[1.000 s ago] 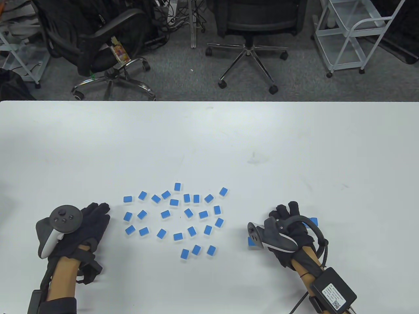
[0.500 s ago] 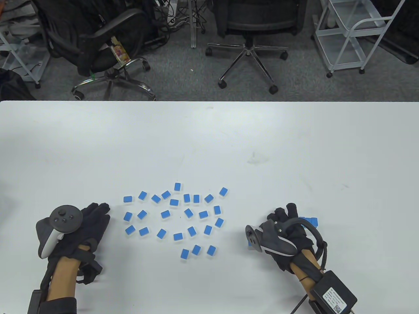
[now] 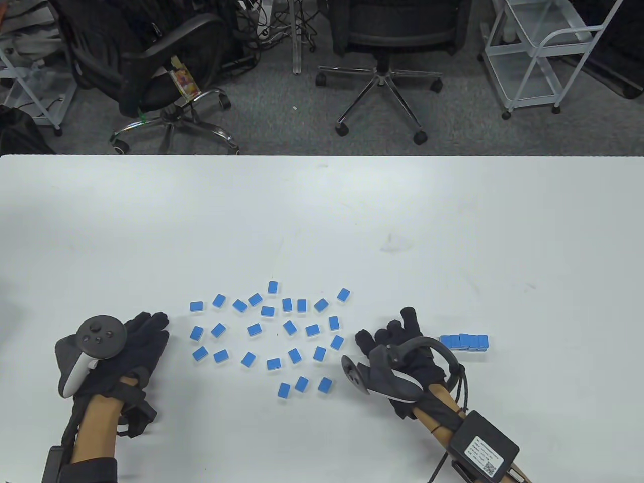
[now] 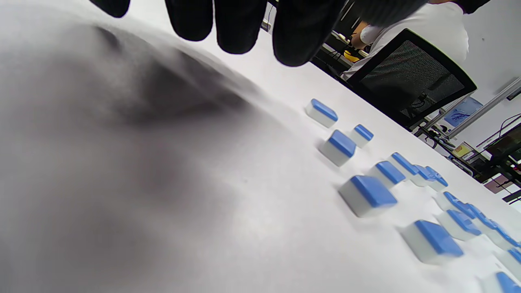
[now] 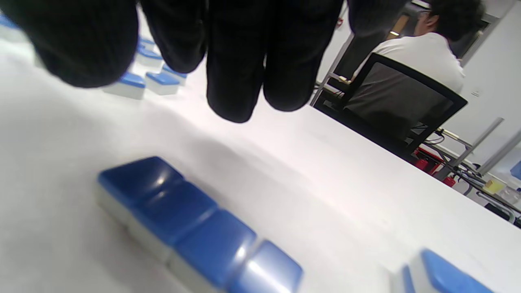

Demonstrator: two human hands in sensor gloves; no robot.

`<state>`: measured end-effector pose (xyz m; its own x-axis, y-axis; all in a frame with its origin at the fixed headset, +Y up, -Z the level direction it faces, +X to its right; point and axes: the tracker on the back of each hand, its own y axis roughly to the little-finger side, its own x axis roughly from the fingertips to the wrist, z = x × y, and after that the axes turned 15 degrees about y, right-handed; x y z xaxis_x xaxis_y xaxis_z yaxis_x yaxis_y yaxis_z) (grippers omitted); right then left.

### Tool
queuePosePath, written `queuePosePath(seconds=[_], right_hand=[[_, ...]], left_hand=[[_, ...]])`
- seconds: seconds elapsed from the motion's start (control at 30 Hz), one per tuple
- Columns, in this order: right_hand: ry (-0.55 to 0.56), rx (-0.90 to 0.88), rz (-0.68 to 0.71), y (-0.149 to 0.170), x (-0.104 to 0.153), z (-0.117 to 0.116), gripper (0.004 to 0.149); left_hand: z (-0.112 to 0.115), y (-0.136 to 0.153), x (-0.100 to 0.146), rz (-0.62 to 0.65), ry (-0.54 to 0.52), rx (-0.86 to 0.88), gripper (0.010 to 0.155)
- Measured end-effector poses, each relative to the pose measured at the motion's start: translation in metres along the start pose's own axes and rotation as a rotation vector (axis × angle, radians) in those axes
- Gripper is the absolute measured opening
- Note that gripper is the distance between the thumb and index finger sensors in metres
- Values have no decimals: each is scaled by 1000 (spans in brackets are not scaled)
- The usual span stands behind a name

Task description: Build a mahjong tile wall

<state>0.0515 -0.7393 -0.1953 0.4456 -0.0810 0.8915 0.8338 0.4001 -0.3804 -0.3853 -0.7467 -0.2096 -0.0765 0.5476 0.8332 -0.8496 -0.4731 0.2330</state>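
Observation:
Several loose blue-backed mahjong tiles (image 3: 271,334) lie scattered at the table's near middle. A short row of tiles (image 3: 465,342) stands side by side to the right of my right hand (image 3: 390,329). That hand hovers between the row and the scatter, fingers loosely spread and holding nothing. In the right wrist view a row of tiles (image 5: 195,221) lies edge to edge below its fingertips (image 5: 232,81). My left hand (image 3: 148,327) rests flat on the table left of the scatter, empty. The left wrist view shows its fingers (image 4: 236,24) above the bare table, tiles (image 4: 366,199) off to the right.
The white table (image 3: 322,216) stretches far back with open surface. Behind its far edge stand two black office chairs (image 3: 387,45) and a white wire cart (image 3: 538,55). A person sits in a chair (image 5: 403,93) in the right wrist view's background.
My right hand has slid left towards the scattered tiles, uncovering the short row on its right. The left hand and the loose tiles have not moved.

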Motion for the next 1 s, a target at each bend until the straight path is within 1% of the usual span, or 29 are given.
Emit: queuePosePath(seconds=[0.1,0.23,0.3,0.4,0.5,0.63,0.83,0.9,1.0], right_hand=[[-14,37,28,-19,-19,0,67],[1,35,40,-37,-37,-1,62],[9,41,45,-43,-40,-1,59],[53,60,52,-46,-39,-2,55],[44,68,54,-46,-38,-5,50],[55,51,37,-48,-38,-9,48],[13,48,57,-45,-36,-9,48],[66,57,33,-35,-31,-2,48],[144,54,-30,-2,-19,17,48]], left_hand=[[0,0,0,1,2,0,65],[0,0,0,3,2,2,65],[0,0,0,4,2,1,65],[0,0,-1,6,1,0,65],[0,0,-1,7,0,0,65],[0,0,-1,5,1,-1,65],[0,0,0,5,0,-1,65],[1,0,0,5,1,-2,65],[1,0,-1,6,4,0,65]])
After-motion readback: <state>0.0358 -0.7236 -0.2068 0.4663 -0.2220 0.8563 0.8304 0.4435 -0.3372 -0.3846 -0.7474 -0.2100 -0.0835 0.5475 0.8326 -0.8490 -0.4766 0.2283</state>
